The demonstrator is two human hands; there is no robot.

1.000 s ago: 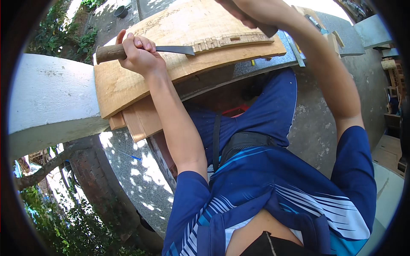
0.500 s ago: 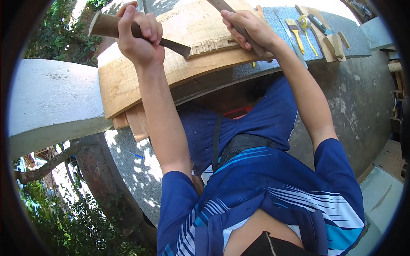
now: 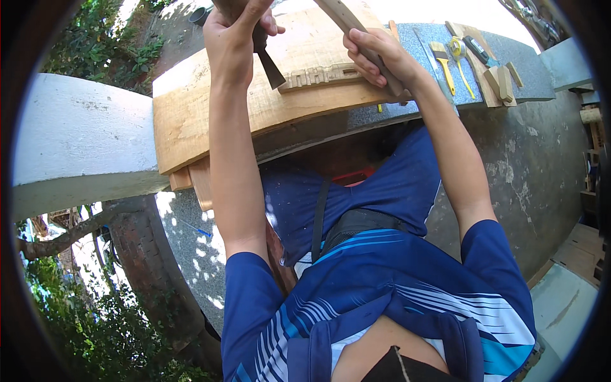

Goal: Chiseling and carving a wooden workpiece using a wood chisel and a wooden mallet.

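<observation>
My left hand [image 3: 234, 48] is closed round the thick wooden handle of a chisel [image 3: 271, 69]. The flat dark blade slants down, its tip at the left end of a carved wooden strip [image 3: 321, 76]. Whether the edge touches the strip I cannot tell. My right hand [image 3: 382, 56] wraps round a long wooden handle [image 3: 338, 14], whose far end runs out of the picture; its near end hangs over the board by the strip's right end. The strip, cut with a row of raised and sunken shapes, lies on a thick pale wooden board [image 3: 210, 105].
Right of the board, a speckled blue-grey slab [image 3: 531, 73] carries a yellow-handled brush [image 3: 444, 67], a tape measure [image 3: 457, 48], a utility knife [image 3: 476, 48] and small wood blocks [image 3: 499, 83]. A white beam [image 3: 95, 134] meets the board's left end.
My left hand has swung right and away from me, bringing the chisel from nearly level to steeper. The right hand with its wooden handle has shifted slightly right and nearer.
</observation>
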